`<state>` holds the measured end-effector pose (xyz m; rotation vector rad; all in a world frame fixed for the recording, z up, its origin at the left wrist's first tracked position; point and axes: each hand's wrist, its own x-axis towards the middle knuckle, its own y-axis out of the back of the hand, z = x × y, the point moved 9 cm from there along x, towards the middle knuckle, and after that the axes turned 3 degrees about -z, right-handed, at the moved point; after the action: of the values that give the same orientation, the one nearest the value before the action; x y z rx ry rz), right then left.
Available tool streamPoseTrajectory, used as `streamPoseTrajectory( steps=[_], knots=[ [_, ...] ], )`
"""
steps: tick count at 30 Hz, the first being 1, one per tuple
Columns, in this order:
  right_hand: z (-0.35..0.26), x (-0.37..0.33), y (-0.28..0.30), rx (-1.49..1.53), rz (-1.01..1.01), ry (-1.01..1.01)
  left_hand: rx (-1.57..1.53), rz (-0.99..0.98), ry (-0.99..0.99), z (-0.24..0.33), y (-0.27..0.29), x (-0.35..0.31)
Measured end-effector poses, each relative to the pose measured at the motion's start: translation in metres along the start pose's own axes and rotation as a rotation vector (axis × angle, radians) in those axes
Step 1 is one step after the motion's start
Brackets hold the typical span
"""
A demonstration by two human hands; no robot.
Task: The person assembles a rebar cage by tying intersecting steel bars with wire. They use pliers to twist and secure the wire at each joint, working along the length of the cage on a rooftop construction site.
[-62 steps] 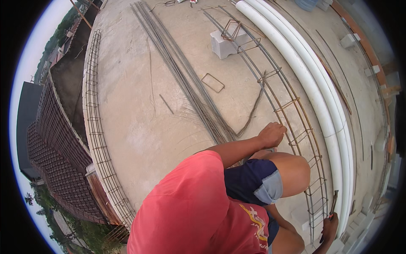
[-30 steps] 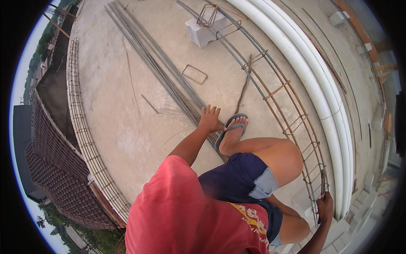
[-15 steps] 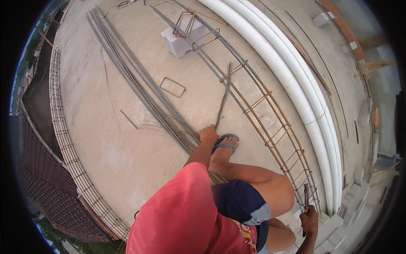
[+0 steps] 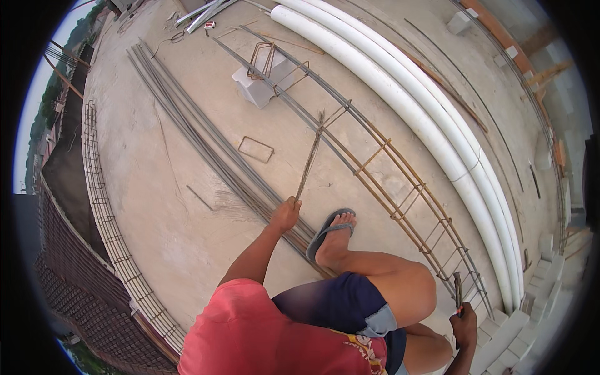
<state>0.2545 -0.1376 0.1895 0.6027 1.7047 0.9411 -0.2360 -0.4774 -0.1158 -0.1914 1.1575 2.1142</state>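
My left hand (image 4: 286, 214) is closed around the lower end of a bundle of thin tie wires (image 4: 308, 164). The bundle slants up and away, its far tip overlapping the near rods of a long rebar cage (image 4: 397, 215). At the lower right, my right hand (image 4: 463, 326) grips a pair of pincers (image 4: 458, 292), jaws pointing away, beside the near end of the cage. Beneath my left forearm lies a bundle of long steel bars (image 4: 215, 147) on the concrete. My sandalled foot (image 4: 337, 240) stands between those bars and the cage.
A pale block (image 4: 253, 87) supports the cage's far end, with bent stirrups (image 4: 261, 61) there. One loose stirrup (image 4: 257, 142) lies on the floor. Thick white pipes (image 4: 400, 81) run along the right. Another rebar cage (image 4: 112, 234) follows the left edge, beside a tiled roof (image 4: 81, 294).
My left hand has moved left and slightly nearer, away from my foot, drawing the wire bundle along. My right hand keeps the pincers near the cage's near end. The view has shifted a little.
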Motion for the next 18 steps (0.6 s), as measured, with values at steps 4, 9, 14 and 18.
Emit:
streamPoseTrajectory(
  steps=[4,9,14,18],
  knots=[
    [-0.019,-0.008,0.017,0.000,-0.044,-0.064,0.008,0.191,0.005,0.031,0.156,-0.068],
    [-0.011,-0.018,0.047,0.012,0.044,-0.019,-0.106,0.492,0.032,0.106,0.307,-0.151],
    [0.020,-0.035,0.095,0.033,0.270,0.016,-0.024,0.453,-0.471,0.267,0.327,-0.164],
    [0.088,-0.079,0.097,0.204,0.374,-0.191,0.429,0.268,-1.090,0.438,0.213,-0.119]
  ],
)
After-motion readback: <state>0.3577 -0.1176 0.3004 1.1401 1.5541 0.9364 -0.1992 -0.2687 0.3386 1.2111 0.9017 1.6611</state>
